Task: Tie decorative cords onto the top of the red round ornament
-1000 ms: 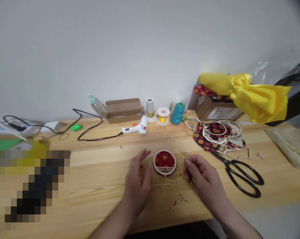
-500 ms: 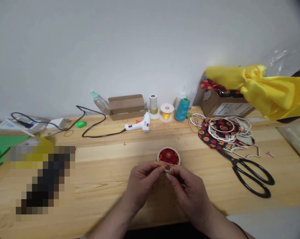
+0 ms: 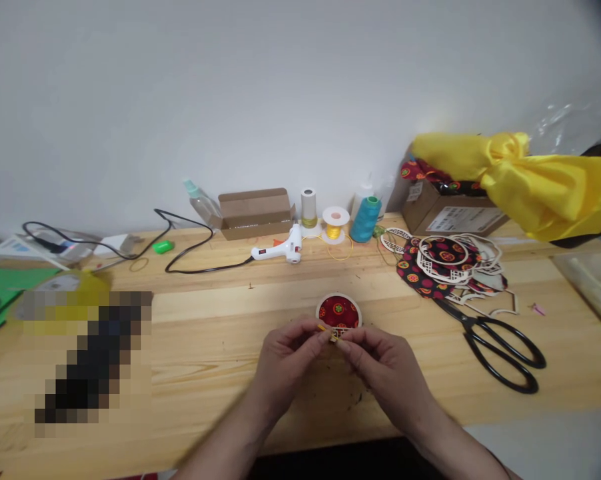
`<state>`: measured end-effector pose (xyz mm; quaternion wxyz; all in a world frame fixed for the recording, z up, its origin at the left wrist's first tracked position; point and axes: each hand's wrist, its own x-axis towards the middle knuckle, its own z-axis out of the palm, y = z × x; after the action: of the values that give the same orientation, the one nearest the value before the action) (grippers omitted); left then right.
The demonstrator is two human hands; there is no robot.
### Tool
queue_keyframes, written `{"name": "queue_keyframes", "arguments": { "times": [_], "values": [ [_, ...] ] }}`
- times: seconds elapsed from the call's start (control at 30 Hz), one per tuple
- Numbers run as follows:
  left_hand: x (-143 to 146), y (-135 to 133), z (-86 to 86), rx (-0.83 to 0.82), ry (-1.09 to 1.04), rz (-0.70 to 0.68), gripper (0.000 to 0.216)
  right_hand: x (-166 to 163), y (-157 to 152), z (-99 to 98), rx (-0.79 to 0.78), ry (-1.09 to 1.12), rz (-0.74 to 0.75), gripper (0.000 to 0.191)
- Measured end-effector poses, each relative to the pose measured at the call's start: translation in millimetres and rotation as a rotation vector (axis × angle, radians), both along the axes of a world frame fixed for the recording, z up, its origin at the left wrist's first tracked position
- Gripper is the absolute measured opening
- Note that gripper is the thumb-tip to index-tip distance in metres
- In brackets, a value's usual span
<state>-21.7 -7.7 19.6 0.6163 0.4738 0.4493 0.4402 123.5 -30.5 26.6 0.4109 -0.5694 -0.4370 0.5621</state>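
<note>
My left hand (image 3: 293,350) and my right hand (image 3: 380,353) meet at the middle of the table, fingertips pinched close together. Between them runs a short bit of yellow cord (image 3: 334,337), gripped from both sides. Just beyond the fingers lies a round pale-wood frame (image 3: 338,295) with dark red patterned fabric (image 3: 338,312) inside it. Its lower edge, with a lattice cut-out, is partly covered by my fingers. Behind stands a white spool of yellow cord (image 3: 334,225), beside a cone of teal thread (image 3: 365,220).
A white glue gun (image 3: 280,250) lies behind, its black cable running left. Black-handled scissors (image 3: 505,347) rest at the right, below cut fabric and wooden frames (image 3: 445,263). Farther back are an open cardboard box (image 3: 255,213) and a carton with yellow satin (image 3: 545,180).
Both hands stay at nearly the same spot, fingers shifted slightly. The yellow cord's loose end, sticking out leftward before, now shows as a shorter piece between the fingertips.
</note>
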Motion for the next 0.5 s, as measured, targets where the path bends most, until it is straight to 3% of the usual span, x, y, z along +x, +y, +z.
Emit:
{"name": "queue_keyframes", "arguments": {
  "times": [0.5],
  "values": [
    [-3.6,-0.9,-4.0,-0.05,0.078,-0.015,0.012,0.5,-2.2,-6.6,-0.044,0.06,-0.002,0.023]
  ]
}}
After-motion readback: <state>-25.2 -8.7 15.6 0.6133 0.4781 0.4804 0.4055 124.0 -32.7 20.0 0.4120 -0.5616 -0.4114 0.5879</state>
